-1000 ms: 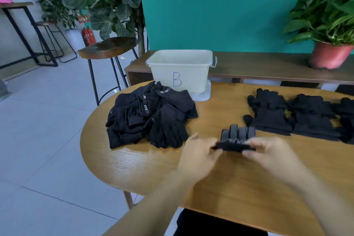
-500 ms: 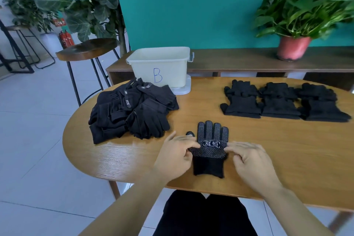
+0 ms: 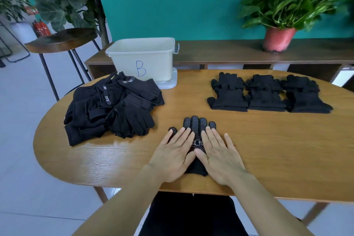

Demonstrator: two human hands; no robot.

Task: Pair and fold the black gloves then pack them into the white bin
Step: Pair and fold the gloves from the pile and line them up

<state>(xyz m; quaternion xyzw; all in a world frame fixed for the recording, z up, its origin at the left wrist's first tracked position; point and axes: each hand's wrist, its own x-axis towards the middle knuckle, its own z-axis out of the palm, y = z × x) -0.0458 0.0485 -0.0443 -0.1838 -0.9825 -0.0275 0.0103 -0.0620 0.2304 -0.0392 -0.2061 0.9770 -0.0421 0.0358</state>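
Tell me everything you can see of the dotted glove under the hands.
The dotted glove is black fabric covered in small white dots, with a white printed mark across its middle, partly hidden. It lies flat on the wooden table near the front edge, fingers pointing away from the person, plain cuff toward them. The left hand and right hand press flat on it, fingers straight.

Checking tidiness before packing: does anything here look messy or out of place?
Only the glove pile beside the white bin: gloves lie jumbled at mixed angles, unlike the three neat stacks on the right.
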